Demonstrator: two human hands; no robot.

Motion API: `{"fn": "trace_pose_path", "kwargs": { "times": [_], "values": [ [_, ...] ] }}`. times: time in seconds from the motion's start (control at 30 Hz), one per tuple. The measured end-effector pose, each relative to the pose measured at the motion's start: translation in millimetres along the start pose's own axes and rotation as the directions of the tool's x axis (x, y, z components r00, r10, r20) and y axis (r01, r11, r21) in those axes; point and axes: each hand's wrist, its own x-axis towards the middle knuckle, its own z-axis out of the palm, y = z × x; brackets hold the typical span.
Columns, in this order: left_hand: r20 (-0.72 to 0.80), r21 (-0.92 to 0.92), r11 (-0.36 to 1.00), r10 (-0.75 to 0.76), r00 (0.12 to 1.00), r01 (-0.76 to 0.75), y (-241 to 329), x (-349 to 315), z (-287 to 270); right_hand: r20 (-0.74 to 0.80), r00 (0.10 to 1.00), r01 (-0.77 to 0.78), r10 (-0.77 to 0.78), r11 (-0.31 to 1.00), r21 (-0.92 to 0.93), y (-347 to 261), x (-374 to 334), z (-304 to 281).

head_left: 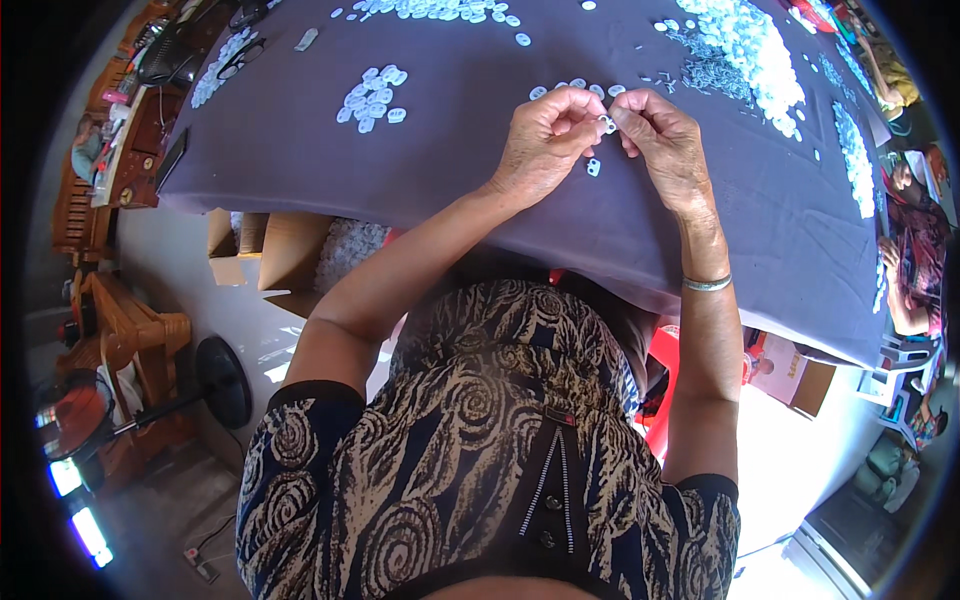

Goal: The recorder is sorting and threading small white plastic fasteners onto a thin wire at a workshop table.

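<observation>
Both my hands meet over a table covered in grey-purple cloth point(460, 170). My left hand point(545, 140) and my right hand point(660, 140) pinch one small white plastic ring piece point(606, 123) between their fingertips. Another white piece point(593, 167) lies on the cloth just below them. A short row of the same pieces point(575, 86) sits right behind my fingers. A silver bracelet point(707, 284) circles my right wrist.
A small pile of white pieces point(372, 98) lies to the left, a large heap point(755, 50) with grey metal bits point(710, 72) at the far right. Cardboard boxes point(280, 250) stand under the table's left edge. Another person point(910, 250) sits at the right; a fan point(215, 385) stands on the floor.
</observation>
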Motion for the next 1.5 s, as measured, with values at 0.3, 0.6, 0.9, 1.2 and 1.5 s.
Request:
{"fn": "trace_pose_path", "kwargs": {
  "times": [0.3,0.6,0.9,1.2,1.5],
  "values": [
    [-0.036,-0.033,0.999,0.021,0.999,-0.022,-5,-1,1,0.001,0.999,0.041,-0.041,0.998,-0.040,3,1,3],
    [-0.109,-0.117,0.992,0.031,0.994,-0.044,-7,-4,4,-0.019,0.999,0.038,-0.041,0.992,-0.117,-2,0,12],
    [-0.087,-0.081,0.996,0.029,0.996,-0.037,-5,-2,5,-0.066,0.997,0.032,-0.041,0.990,-0.138,-5,-3,15],
    [-0.218,-0.025,0.991,0.125,0.968,-0.133,-12,3,-14,-0.265,0.939,0.161,-0.217,0.963,-0.216,15,4,29],
    [-0.151,-0.048,0.996,0.070,0.986,-0.079,-21,5,-25,-0.394,0.873,0.195,-0.288,0.946,-0.259,25,2,52]
  ]
}}
